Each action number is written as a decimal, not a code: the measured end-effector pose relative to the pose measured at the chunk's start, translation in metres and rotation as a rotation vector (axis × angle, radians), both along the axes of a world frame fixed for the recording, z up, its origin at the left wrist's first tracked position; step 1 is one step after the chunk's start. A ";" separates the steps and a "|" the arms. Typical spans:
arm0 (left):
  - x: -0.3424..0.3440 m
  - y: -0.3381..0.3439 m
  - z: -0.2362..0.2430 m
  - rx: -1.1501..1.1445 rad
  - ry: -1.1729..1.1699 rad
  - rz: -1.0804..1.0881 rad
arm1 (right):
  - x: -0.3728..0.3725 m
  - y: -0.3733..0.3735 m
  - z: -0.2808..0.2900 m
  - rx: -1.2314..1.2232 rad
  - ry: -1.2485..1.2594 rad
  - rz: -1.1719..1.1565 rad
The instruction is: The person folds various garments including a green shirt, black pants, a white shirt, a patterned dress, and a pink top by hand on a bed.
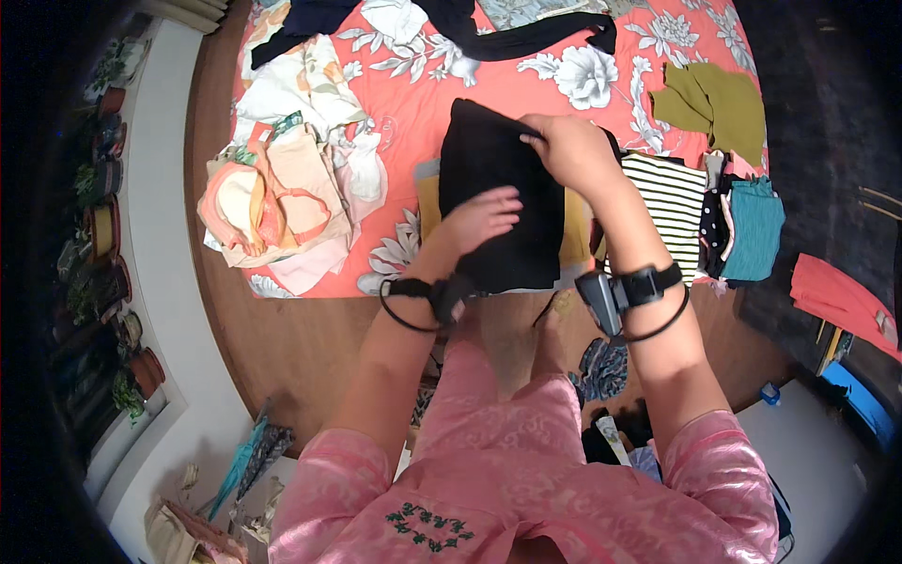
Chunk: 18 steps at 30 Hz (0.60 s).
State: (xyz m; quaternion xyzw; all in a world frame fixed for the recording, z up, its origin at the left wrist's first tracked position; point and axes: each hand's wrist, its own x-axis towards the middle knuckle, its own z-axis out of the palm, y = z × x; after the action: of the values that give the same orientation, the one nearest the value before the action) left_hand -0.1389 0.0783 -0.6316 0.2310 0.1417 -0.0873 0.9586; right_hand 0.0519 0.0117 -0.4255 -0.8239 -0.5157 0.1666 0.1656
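A folded black garment (498, 169) lies near the front edge of the bed, on top of other folded cloth, of which a mustard-yellow part (575, 230) shows at the sides. My left hand (481, 222) rests on the black fabric with its fingers stretched out. At the garment's upper right, my right hand (568, 150) pinches its edge between thumb and fingers. Just right of the black garment is a striped white-and-dark folded top (662, 209). What exact kind of garment the black one is cannot be made out.
The bed has a coral floral sheet (578, 80). Light clothes with a peach bra (282, 202) are piled at left. Teal folded clothing (754, 228) and an olive garment (709, 103) lie at right. Dark clothing (526, 42) stretches across the far side. Potted plants (141, 371) line the left wall.
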 end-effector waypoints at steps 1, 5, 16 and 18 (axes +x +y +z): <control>0.000 0.014 -0.003 -0.056 0.022 0.007 | -0.007 -0.007 -0.001 0.052 -0.054 0.029; -0.013 0.049 -0.006 -0.266 0.499 0.301 | -0.060 -0.061 -0.027 0.107 -0.064 0.077; -0.017 0.060 0.007 1.242 0.698 -0.006 | -0.156 -0.127 -0.105 -0.172 0.259 0.103; -0.017 0.062 -0.023 1.438 0.643 0.256 | -0.131 -0.109 -0.100 -0.281 0.550 -0.139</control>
State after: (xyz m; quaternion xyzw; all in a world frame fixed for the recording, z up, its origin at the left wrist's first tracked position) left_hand -0.1557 0.1401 -0.6545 0.7381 0.4582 0.0741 0.4896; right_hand -0.0793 -0.0968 -0.5253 -0.7961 -0.3659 0.4411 0.1944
